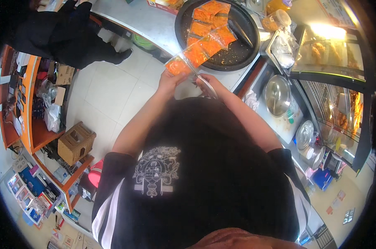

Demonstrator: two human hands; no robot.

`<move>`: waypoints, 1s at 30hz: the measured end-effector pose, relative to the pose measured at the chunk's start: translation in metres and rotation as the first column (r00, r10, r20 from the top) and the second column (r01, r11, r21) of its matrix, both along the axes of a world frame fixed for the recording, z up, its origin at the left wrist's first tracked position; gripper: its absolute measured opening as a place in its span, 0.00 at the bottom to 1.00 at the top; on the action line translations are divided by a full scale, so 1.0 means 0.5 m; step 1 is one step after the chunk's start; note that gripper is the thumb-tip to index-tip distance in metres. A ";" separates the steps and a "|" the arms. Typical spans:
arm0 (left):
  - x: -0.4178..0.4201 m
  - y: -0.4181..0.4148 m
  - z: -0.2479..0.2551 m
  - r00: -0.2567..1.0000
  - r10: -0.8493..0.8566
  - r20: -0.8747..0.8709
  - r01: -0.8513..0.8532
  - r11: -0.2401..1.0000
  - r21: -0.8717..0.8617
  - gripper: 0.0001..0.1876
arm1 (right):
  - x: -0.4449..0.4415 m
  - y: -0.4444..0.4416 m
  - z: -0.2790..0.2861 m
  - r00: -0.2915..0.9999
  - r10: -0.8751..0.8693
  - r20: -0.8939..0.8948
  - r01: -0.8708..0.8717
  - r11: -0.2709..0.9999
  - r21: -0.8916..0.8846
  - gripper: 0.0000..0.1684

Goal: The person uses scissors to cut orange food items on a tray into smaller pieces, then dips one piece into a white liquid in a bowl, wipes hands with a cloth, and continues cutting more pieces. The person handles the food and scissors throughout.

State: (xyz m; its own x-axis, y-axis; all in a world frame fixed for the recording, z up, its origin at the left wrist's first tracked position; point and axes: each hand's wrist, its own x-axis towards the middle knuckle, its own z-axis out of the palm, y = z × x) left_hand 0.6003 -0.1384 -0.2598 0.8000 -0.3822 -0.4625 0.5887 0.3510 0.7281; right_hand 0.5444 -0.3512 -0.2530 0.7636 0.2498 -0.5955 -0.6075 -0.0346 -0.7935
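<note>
A connected strip of clear plastic packets with orange-red food (195, 55) runs from my hands up onto a large round black pan (237, 60). My left hand (170, 81) pinches the near end of the strip at its left side. Close beside it, my right hand (211, 84) holds the rim of a round, shiny, curved thing, partly hidden against my shirt; whether it also touches the strip I cannot tell. More packets lie piled in the pan. A long dark utensil (242, 33) rests inside the pan at the right.
Right of the pan stand a lidded plastic jar (276, 20), a metal tray with plastic bags (283, 51), a steel bowl (277, 95) and a lit glass food case (331, 53). A person in black (66, 37) is at the upper left, near orange shelving (27, 102). A wicker box (76, 143) sits lower left.
</note>
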 end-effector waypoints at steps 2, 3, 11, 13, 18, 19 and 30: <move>0.000 -0.001 0.001 1.000 0.009 0.017 -0.009 1.000 0.006 0.22 | 0.009 0.002 0.001 1.000 0.013 0.004 -0.014 1.000 0.010 0.32; 0.000 -0.001 0.003 1.000 0.015 0.019 -0.015 1.000 0.011 0.22 | 0.011 0.002 0.003 1.000 0.011 0.010 -0.011 1.000 0.002 0.32; 0.001 -0.002 0.007 1.000 0.013 -0.002 -0.013 1.000 0.028 0.23 | 0.022 0.018 -0.004 1.000 -0.026 0.016 0.026 1.000 0.008 0.35; -0.003 -0.006 0.023 1.000 0.014 -0.018 -0.013 1.000 0.024 0.24 | 0.024 0.016 -0.007 0.999 -0.027 0.038 0.028 0.999 -0.024 0.36; -0.001 0.000 0.023 1.000 0.004 -0.011 -0.003 0.999 0.052 0.24 | 0.034 0.008 0.009 0.997 0.037 0.064 -0.030 0.994 -0.107 0.35; 0.000 0.003 0.023 1.000 -0.011 -0.003 0.011 0.998 0.059 0.24 | 0.034 0.009 0.019 0.996 0.037 0.080 -0.027 0.992 -0.120 0.34; -0.002 0.013 0.021 0.998 -0.058 0.022 0.056 0.996 0.067 0.27 | 0.062 0.031 0.055 1.000 -0.014 0.024 0.015 0.998 -0.061 0.27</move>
State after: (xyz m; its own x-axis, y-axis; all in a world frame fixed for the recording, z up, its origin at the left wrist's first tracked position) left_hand 0.5993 -0.1318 -0.2493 0.7890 -0.3966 -0.4692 0.5883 0.2676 0.7631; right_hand 0.5754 -0.3356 -0.2255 0.7810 0.2024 -0.5908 -0.5893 -0.0744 -0.8045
